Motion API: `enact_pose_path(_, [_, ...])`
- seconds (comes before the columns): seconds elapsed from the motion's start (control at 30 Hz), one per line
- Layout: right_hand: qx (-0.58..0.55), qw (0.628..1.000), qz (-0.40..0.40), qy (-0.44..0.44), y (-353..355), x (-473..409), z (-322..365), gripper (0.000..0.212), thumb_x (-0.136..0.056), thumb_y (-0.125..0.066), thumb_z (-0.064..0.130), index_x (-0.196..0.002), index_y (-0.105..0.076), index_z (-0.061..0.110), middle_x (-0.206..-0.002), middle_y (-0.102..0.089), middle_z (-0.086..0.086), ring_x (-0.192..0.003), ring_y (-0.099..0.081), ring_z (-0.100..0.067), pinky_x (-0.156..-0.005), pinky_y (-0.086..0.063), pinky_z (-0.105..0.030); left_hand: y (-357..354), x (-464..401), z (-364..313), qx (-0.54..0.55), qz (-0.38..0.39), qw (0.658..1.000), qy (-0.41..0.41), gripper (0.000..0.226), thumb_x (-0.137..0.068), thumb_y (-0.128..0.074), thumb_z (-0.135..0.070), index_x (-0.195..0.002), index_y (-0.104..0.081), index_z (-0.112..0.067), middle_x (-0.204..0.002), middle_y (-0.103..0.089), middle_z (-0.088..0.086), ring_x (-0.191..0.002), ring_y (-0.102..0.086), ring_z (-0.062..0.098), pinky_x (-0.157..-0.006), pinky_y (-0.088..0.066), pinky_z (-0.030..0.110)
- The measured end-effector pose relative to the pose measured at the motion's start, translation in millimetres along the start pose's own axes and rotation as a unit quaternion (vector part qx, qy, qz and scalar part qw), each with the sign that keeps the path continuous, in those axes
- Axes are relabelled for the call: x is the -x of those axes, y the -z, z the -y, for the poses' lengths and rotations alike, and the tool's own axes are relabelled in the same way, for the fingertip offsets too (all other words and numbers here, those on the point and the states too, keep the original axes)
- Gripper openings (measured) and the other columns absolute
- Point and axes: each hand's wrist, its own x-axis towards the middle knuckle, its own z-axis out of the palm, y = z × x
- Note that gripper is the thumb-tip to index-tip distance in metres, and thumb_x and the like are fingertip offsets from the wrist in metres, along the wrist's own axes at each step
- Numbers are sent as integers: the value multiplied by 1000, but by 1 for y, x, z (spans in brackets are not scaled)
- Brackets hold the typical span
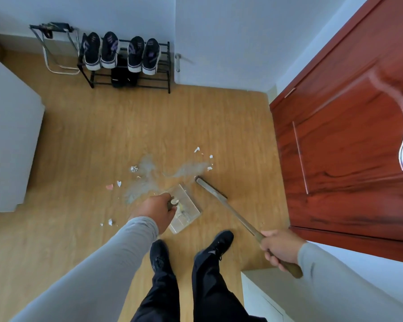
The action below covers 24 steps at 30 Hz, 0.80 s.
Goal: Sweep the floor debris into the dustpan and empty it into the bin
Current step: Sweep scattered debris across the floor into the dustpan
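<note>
A wood-grain floor (91, 140) is bounded by pale walls (219, 31). A black shoe rack (128, 75) (four dark sneakers on top) is set against the far wall, a reddish-brown door (347, 135) seen at right.

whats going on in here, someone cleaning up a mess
Yes. A person stands over a wood floor sweeping. The left hand holds the handle of a clear dustpan set on the floor, and the right hand grips a long-handled broom, its head beside the pan. Grey dust and paper scraps still lie loose ahead of the pan. No bin is in view.
</note>
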Motion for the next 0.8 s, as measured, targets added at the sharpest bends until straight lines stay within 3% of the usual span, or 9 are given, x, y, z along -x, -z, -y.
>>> enact_pose_path(0.23, [34, 997, 63, -2, 3, 8, 7, 65, -91, -55, 7, -153, -39, 21, -60, -62, -4, -41, -45, -11, -38, -39, -22, 3, 1, 1, -17, -2, 1000, -2, 15, -101, -45, -43, -97, -48, -29, -76, -57, -10, -68, -60, 15, -52, -44, 26])
enact_pose_path(0.47, [-32, 999, -15, -16, 44, 29, -13, 62, -90, -57, 7, -150, -43, 20, -60, -60, -8, -40, -42, -12, -40, -34, -18, 8, 14, 10, 20, -17, 999, 20, 14, -100, -47, -42, -94, -48, -29, -77, -57, -10, -70, -61, 16, -54, -43, 26])
enact_pose_path(0.7, [-53, 995, -84, 24, 50, -14, 41, 60, -86, -54, 2, -144, -49, 18, -63, -61, -13, -42, -46, -16, -40, -39, -20, 13, -10, -14, 51, -33, 997, 46, 16, -99, -47, -38, -89, -49, -25, -76, -60, -7, -66, -61, 15, -56, -49, 28])
enact_pose_path(0.8, [-33, 996, -79, 25, 47, -48, 64, 45, -87, -53, 7, -132, -57, 15, -67, -63, -13, -51, -49, -19, -46, -41, -24, 7, -23, -21, 42, -26, 997, 55, 17, -99, -47, -37, -88, -49, -25, -77, -60, -5, -66, -61, 15, -59, -53, 30])
